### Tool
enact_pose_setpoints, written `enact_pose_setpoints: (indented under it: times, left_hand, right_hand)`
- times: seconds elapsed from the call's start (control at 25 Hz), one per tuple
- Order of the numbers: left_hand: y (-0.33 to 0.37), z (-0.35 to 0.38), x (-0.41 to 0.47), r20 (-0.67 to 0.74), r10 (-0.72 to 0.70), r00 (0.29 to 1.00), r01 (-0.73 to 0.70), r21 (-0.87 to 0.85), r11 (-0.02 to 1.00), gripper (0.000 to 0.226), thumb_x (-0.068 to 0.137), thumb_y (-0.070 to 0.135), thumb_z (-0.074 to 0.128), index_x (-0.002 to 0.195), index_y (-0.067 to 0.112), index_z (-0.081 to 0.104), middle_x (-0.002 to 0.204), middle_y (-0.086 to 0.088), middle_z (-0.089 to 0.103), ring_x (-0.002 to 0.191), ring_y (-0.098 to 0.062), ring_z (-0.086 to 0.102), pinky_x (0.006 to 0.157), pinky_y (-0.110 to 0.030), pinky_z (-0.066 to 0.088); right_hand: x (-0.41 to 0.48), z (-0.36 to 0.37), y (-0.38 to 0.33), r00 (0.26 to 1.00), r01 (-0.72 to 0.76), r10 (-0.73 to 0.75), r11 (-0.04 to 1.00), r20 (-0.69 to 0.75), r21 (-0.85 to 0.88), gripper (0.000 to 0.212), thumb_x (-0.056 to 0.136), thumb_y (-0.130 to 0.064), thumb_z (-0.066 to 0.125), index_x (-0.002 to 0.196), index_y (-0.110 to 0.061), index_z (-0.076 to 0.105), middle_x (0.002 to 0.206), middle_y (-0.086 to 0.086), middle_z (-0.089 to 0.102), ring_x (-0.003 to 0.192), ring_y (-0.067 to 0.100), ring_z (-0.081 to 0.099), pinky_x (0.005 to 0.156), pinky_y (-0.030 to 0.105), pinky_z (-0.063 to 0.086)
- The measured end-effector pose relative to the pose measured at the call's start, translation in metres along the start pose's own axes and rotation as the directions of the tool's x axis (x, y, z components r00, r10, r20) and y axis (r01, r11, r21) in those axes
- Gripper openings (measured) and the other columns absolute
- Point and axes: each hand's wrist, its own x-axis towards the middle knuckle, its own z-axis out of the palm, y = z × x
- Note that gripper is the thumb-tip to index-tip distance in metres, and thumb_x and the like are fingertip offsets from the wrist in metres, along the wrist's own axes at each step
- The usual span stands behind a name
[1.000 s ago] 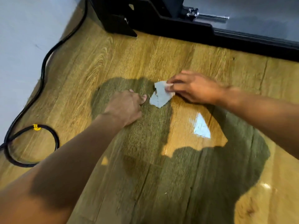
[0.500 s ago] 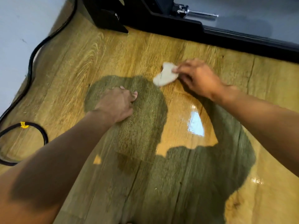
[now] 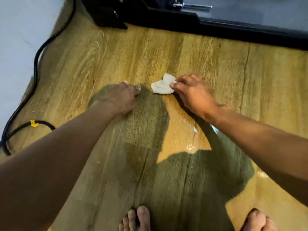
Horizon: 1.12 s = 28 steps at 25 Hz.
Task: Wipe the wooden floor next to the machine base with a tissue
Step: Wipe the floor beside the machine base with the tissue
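At mid-frame the right hand (image 3: 195, 95) pinches one crumpled tissue (image 3: 162, 86) against the wooden floor (image 3: 216, 67), below the machine base (image 3: 233, 29), while the left hand (image 3: 120, 97), seemingly curled, rests on the boards.

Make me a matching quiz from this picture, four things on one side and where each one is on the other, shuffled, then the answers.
Things:
1. tissue
2. left hand
3. cable
4. machine base

Places:
A. along the top edge
B. pinched in the right hand's fingers
C. by the wall on the left
D. flat on the floor, left of the tissue

Pairs: 1-B, 2-D, 3-C, 4-A
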Motion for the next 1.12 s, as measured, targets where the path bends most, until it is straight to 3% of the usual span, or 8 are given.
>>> enact_pose_setpoints:
  times: [0.2,0.4,0.52,0.6,0.72,0.8,1.0,1.12]
  left_hand:
    - [0.002,0.008,-0.007,0.056,-0.066,0.996,0.068,-0.03,0.997,0.057,0.097,0.017,0.041,0.149,0.032,0.025,0.15,-0.023,0.029,0.132,-0.04,0.036,0.098,-0.046,0.04]
    - [0.007,0.007,-0.009,-0.029,-0.041,0.999,0.039,-0.047,0.998,0.048,0.094,0.01,0.041,0.14,0.021,0.041,0.143,-0.02,0.039,0.117,-0.036,0.05,0.083,-0.044,0.048]
    - [0.016,0.008,-0.017,-0.04,-0.038,0.998,0.038,-0.004,0.999,0.024,0.095,0.017,0.044,0.115,0.009,0.055,0.135,-0.022,0.046,0.091,-0.031,0.058,0.061,-0.035,0.046]
    - [0.028,0.006,-0.018,-0.097,-0.031,0.995,0.031,-0.009,0.999,0.021,0.096,0.024,0.043,0.099,0.006,0.055,0.108,-0.019,0.056,0.074,-0.025,0.052,0.054,-0.032,0.038]
    - [0.045,0.0,-0.013,-0.13,0.02,0.991,-0.027,-0.052,0.998,0.035,0.097,0.025,0.043,0.129,0.013,0.048,0.121,-0.017,0.051,0.097,-0.031,0.056,0.07,-0.04,0.047]
    - [0.052,-0.003,-0.003,-0.116,0.066,0.991,-0.074,-0.06,0.995,0.053,0.097,0.019,0.042,0.148,0.027,0.027,0.151,-0.014,0.028,0.126,-0.037,0.044,0.083,-0.043,0.05]
    - [0.065,-0.004,0.024,-0.033,0.067,0.997,-0.067,0.017,0.998,0.063,0.096,0.016,0.04,0.149,0.039,0.015,0.157,-0.015,0.012,0.139,-0.044,0.021,0.095,-0.051,0.043]
    - [0.064,-0.004,0.035,0.004,0.081,0.997,-0.081,0.045,0.996,0.06,0.095,0.021,0.041,0.148,0.039,0.02,0.155,-0.018,0.021,0.135,-0.047,0.028,0.097,-0.052,0.04]
  right_hand:
    - [-0.117,0.027,-0.064,0.82,0.546,-0.556,0.831,0.134,0.105,0.036,0.088,-0.007,0.056,0.122,-0.016,0.053,0.12,0.009,0.056,0.091,0.021,0.059,0.063,0.03,0.056]
    - [-0.105,0.012,-0.049,0.995,0.085,-0.091,0.989,0.046,0.125,0.038,0.086,-0.013,0.067,0.122,-0.017,0.062,0.121,0.009,0.061,0.104,0.022,0.059,0.076,0.036,0.057]
    - [-0.17,0.013,-0.07,0.907,0.282,-0.36,0.903,0.216,0.324,0.022,0.089,-0.034,0.065,0.107,-0.022,0.067,0.105,-0.008,0.062,0.097,-0.001,0.054,0.086,0.016,0.049]
    - [-0.161,0.003,-0.051,0.821,0.468,-0.541,0.82,0.181,0.329,0.027,0.084,-0.016,0.068,0.11,-0.01,0.068,0.111,-0.001,0.061,0.102,0.001,0.05,0.093,0.012,0.044]
    - [-0.106,-0.002,-0.024,0.97,0.218,-0.232,0.962,0.072,0.166,0.038,0.082,-0.004,0.069,0.119,-0.013,0.065,0.121,0.011,0.062,0.103,0.026,0.059,0.076,0.043,0.058]
    - [-0.109,0.009,-0.033,0.997,0.071,-0.071,0.982,-0.005,0.174,0.039,0.083,-0.002,0.068,0.119,-0.017,0.063,0.121,0.008,0.063,0.106,0.023,0.056,0.078,0.041,0.057]
    - [-0.142,0.009,-0.039,0.871,0.475,-0.485,0.872,0.077,0.117,0.028,0.092,-0.019,0.055,0.112,-0.034,0.067,0.116,-0.009,0.064,0.107,0.008,0.055,0.084,0.024,0.053]
    - [-0.061,-0.005,0.003,0.983,0.182,-0.182,0.979,-0.007,0.094,0.033,0.085,-0.004,0.066,0.115,-0.017,0.067,0.121,0.012,0.063,0.102,0.027,0.06,0.079,0.044,0.056]
